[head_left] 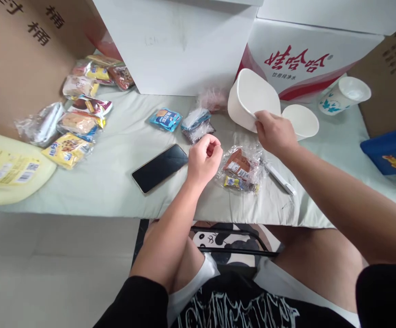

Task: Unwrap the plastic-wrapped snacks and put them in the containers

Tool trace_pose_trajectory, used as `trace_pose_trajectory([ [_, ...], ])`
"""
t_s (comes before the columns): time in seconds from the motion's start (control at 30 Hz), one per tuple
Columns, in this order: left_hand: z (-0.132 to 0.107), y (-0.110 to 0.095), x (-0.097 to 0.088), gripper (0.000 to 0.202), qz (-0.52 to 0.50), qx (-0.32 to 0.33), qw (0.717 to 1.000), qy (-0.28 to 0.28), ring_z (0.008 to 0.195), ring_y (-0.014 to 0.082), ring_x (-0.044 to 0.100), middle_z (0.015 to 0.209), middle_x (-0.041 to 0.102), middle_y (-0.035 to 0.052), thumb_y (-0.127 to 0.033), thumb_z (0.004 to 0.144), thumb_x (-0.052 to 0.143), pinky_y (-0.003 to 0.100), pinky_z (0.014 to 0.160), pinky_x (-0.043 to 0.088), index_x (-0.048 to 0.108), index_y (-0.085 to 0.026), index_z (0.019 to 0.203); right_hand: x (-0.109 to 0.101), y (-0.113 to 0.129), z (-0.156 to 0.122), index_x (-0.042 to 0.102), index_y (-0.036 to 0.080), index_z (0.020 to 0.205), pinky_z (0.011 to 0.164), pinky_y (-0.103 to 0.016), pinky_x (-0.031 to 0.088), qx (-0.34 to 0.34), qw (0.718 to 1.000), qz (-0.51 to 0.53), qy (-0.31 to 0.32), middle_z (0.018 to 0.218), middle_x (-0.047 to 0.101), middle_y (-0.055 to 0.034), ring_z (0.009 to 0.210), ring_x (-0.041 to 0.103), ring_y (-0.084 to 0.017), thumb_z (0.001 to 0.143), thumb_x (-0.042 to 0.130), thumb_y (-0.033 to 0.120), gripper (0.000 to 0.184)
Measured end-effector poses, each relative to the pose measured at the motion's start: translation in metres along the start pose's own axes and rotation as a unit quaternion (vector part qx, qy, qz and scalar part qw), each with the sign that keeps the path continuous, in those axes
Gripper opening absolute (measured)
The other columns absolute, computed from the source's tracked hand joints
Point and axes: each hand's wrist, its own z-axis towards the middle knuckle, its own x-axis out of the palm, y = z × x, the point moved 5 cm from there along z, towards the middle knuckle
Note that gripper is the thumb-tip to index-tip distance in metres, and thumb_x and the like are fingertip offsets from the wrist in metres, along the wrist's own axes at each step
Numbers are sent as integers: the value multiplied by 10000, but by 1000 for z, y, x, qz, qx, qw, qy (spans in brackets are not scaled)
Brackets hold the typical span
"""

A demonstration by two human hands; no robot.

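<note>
My right hand [276, 132] grips the near rim of a white plastic bin [252, 98], which is tipped so that its opening faces me. My left hand [205, 157] is curled closed above the table, and nothing shows in its fingers. Close by it lie a black phone [160, 168], a blue snack packet [165, 119] and a clear-wrapped blue and dark packet [197, 125]. Below the bin sits a crumpled clear bag [242, 168] with brown and yellow snack packs. A white utility knife [278, 176] rests beside that bag.
A white round bowl [302, 120] and a patterned paper cup [344, 95] stand at the right, near a blue package [391, 150]. Several wrapped snacks [78, 123] are piled at the left by a yellow jug [13, 168]. White cartons [184, 45] close off the back.
</note>
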Motion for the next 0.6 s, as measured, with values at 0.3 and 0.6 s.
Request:
trace_pose_trajectory([
  [0.3, 2, 1, -5, 142, 85, 83, 993, 16, 909, 192, 632, 910, 676, 29, -303, 829, 707, 318, 799, 511, 595, -238, 888, -11, -11, -36, 721, 220, 1105, 856, -485, 521, -16, 1000, 16, 6, 1140, 762, -140, 1059, 706, -336, 867, 474, 143, 351],
  [0.6, 0, 22, 1, 199, 165, 11, 986, 36, 693, 134, 625, 817, 686, -5, -99, 790, 641, 288, 722, 531, 635, -221, 947, -23, 40, -129, 607, 245, 1331, 1091, -581, 478, -116, 981, 155, -10, 1158, 748, -109, 1173, 675, -326, 884, 572, 183, 452],
])
